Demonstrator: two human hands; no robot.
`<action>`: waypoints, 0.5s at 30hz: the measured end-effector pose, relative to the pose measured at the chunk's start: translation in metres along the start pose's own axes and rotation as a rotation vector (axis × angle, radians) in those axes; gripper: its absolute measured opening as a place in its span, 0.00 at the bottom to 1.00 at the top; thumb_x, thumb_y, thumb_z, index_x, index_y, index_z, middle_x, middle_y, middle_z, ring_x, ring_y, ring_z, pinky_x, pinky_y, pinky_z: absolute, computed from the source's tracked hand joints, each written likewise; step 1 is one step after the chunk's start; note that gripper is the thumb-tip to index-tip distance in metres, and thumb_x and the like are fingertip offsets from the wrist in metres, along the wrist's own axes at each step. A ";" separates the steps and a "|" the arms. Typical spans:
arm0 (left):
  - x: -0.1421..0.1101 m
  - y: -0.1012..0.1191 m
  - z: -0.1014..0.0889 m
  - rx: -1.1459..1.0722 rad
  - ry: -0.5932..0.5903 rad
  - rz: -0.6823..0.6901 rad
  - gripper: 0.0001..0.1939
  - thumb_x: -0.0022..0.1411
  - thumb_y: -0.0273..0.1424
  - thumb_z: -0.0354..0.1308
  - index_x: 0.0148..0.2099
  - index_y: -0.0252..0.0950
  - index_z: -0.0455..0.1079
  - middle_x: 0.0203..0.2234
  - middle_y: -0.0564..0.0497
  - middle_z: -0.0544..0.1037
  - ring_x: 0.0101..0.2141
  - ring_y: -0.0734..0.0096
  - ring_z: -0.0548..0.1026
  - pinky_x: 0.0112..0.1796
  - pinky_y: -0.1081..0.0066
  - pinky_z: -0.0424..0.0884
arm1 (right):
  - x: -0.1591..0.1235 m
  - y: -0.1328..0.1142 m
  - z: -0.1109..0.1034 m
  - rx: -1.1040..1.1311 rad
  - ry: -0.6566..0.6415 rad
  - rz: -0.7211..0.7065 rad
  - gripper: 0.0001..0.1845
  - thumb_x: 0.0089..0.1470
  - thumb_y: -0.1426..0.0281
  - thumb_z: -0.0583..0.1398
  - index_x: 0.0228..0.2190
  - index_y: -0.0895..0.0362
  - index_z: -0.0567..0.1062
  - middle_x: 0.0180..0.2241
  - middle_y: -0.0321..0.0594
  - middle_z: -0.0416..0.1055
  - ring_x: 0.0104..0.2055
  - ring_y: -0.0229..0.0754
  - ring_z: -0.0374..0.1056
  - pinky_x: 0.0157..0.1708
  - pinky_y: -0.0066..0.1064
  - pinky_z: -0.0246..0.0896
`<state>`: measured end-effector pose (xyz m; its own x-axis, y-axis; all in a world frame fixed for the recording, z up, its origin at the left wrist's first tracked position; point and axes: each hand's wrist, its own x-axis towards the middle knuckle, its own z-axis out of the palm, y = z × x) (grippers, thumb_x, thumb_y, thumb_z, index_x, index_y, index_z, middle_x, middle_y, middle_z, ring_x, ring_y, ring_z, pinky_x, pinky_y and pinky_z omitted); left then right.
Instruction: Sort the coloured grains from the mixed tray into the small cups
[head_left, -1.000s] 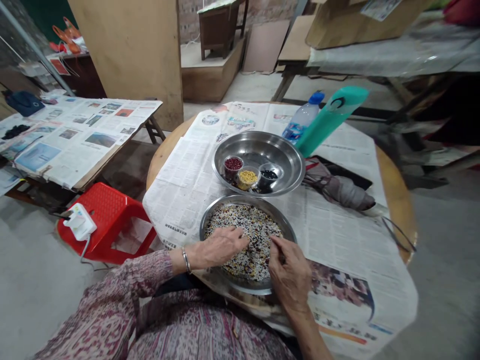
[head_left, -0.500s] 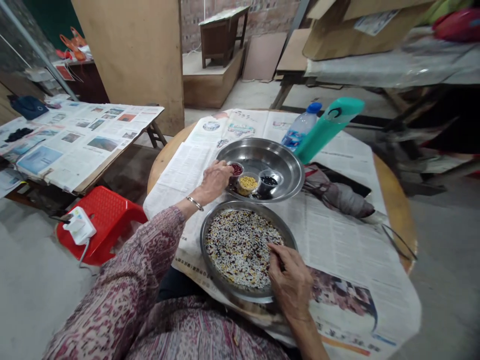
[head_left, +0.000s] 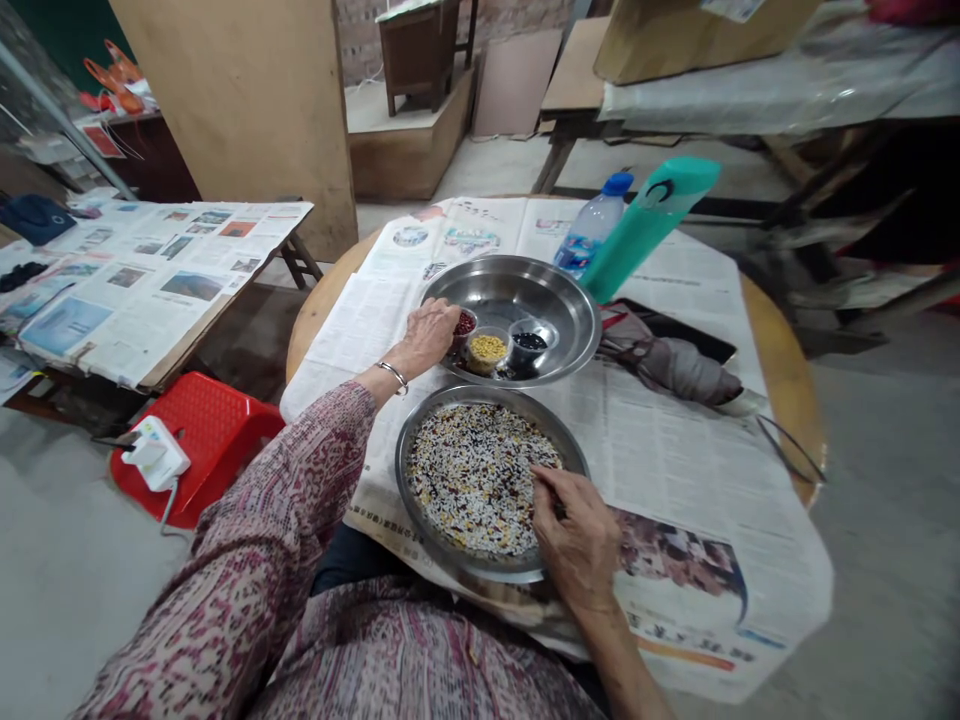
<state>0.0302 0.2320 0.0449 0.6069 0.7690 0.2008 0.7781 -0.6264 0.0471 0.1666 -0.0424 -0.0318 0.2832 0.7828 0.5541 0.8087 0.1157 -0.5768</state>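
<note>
My left hand [head_left: 429,335] reaches to the left rim of the steel basin [head_left: 551,275]. Its fingertips are drawn together at a small clear cup of red beans [head_left: 465,322]; what they hold, if anything, is hidden. Beside that cup in the basin stand a cup of yellow grains [head_left: 487,348] and a cup of black beans [head_left: 529,341]. Closer to me lies a round metal plate [head_left: 403,478] spread with mixed white, black, red and yellow grains [head_left: 480,480]. My right hand [head_left: 577,535] rests at the plate's right side, thumb and fingers pinched over the grains, their contents too small to make out.
Newspaper [head_left: 675,440] covers the round table. Behind the basin are a water bottle [head_left: 592,225] and a tall green container [head_left: 651,225]. A folded grey umbrella [head_left: 675,370] lies to the right. On the left, a red stool [head_left: 217,430] carries a white power strip [head_left: 156,458].
The view has shifted slightly, so the table sits a little higher in the picture. Both hands stay at about the same places by the cup and the plate.
</note>
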 end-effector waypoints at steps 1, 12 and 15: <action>0.000 -0.001 0.001 -0.007 0.007 0.009 0.14 0.68 0.24 0.44 0.45 0.33 0.71 0.40 0.43 0.73 0.44 0.63 0.68 0.42 0.65 0.66 | 0.000 0.000 0.000 -0.003 0.002 -0.004 0.11 0.60 0.71 0.56 0.40 0.57 0.77 0.38 0.44 0.76 0.41 0.43 0.71 0.44 0.38 0.67; 0.007 0.005 -0.004 -0.027 -0.070 -0.012 0.15 0.69 0.22 0.42 0.45 0.31 0.71 0.39 0.42 0.73 0.44 0.63 0.69 0.44 0.64 0.64 | 0.000 -0.001 -0.002 0.012 0.000 0.022 0.11 0.60 0.71 0.56 0.41 0.56 0.77 0.38 0.43 0.76 0.40 0.42 0.71 0.44 0.37 0.67; 0.003 0.011 -0.013 -0.036 -0.028 -0.015 0.14 0.70 0.23 0.41 0.45 0.31 0.69 0.41 0.43 0.73 0.44 0.64 0.69 0.44 0.66 0.64 | 0.000 -0.001 -0.001 0.016 0.002 0.020 0.10 0.60 0.71 0.56 0.40 0.56 0.77 0.38 0.43 0.76 0.40 0.42 0.71 0.44 0.36 0.67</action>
<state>0.0380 0.2259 0.0589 0.5999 0.7812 0.1728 0.7810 -0.6186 0.0853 0.1664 -0.0434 -0.0305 0.3001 0.7837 0.5438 0.7945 0.1101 -0.5972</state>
